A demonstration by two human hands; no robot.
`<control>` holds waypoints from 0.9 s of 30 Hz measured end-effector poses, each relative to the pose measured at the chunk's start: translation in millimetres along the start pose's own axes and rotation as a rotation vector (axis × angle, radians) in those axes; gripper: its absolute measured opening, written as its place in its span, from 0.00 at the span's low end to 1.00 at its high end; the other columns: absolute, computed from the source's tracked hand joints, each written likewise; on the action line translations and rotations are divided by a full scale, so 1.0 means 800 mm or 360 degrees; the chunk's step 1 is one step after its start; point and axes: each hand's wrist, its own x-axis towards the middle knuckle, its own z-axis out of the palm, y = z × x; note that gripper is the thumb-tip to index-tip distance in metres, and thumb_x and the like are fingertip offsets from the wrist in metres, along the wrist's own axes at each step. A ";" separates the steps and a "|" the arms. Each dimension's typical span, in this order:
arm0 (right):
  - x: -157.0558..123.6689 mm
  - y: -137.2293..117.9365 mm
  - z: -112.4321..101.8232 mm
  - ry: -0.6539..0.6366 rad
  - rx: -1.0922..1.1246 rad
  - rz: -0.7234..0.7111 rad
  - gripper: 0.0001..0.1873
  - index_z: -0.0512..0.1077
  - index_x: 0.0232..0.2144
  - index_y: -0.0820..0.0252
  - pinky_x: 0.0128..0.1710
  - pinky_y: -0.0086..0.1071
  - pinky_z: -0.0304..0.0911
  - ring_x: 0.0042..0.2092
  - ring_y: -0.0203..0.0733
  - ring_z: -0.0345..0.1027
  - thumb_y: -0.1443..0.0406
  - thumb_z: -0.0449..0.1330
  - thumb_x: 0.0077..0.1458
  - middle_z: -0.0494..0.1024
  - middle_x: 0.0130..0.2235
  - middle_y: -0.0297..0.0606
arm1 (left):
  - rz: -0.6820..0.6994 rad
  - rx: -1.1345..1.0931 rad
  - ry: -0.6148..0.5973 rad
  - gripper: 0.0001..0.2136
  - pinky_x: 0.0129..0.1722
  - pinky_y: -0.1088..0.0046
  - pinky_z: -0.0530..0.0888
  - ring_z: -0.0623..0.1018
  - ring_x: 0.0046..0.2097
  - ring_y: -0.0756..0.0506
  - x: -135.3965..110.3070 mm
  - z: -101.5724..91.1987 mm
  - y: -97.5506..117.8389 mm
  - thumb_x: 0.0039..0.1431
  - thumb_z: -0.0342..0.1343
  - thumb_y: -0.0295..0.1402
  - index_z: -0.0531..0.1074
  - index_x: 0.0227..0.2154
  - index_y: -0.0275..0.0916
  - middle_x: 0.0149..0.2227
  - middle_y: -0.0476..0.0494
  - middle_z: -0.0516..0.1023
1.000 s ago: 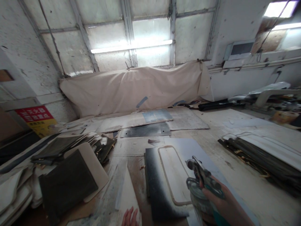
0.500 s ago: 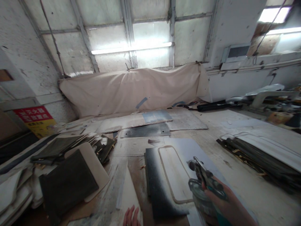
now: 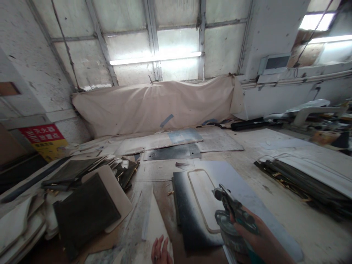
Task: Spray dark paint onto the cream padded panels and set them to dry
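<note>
Spray gun [image 3: 228, 205] nozzle forward-left (over panel [image 3: 202, 205])

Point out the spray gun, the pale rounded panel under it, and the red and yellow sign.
spray gun [image 3: 229, 207], head view, on its metal body.
pale rounded panel [image 3: 202, 192], head view, on its bare middle.
red and yellow sign [image 3: 44, 141], head view, on its face.

Rear wall [image 3: 225, 40]: whitewashed panels in a grey frame, stained and speckled. Fluorescent tube [image 3: 156, 58], lit, mounted across its middle. Beige dust sheet [image 3: 156, 104] hung along the wall's foot. Red and yellow sign [image 3: 44, 141] at the left wall. High window [image 3: 313, 21], upper right corner, bright. Workbench [image 3: 275, 146]: pale, paint-spattered, running to the rear wall.
</note>
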 end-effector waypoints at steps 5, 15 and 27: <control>-0.011 -0.024 0.015 0.0126 0.0107 0.0015 0.08 0.66 0.23 0.57 0.30 0.33 0.61 0.30 0.43 0.65 0.59 0.55 0.45 0.71 0.25 0.36 | 0.0008 -0.0035 0.0000 0.17 0.42 0.61 0.68 0.73 0.44 0.40 -0.001 0.001 0.000 0.54 0.40 0.24 0.76 0.32 0.37 0.36 0.38 0.78; -0.016 -0.005 0.004 0.0067 -0.0002 0.0025 0.09 0.67 0.25 0.57 0.34 0.37 0.62 0.33 0.46 0.66 0.58 0.55 0.46 0.73 0.28 0.39 | -0.0091 -0.0131 -0.0047 0.16 0.45 0.61 0.68 0.72 0.47 0.41 0.002 -0.006 0.007 0.54 0.41 0.25 0.75 0.34 0.37 0.38 0.38 0.77; -0.021 0.038 -0.025 0.0249 0.0057 0.0034 0.09 0.70 0.27 0.56 0.33 0.37 0.64 0.34 0.47 0.67 0.58 0.58 0.44 0.75 0.30 0.39 | -0.0058 -0.0015 -0.0091 0.16 0.43 0.61 0.70 0.73 0.45 0.41 0.013 -0.015 0.011 0.54 0.40 0.26 0.76 0.32 0.36 0.37 0.38 0.78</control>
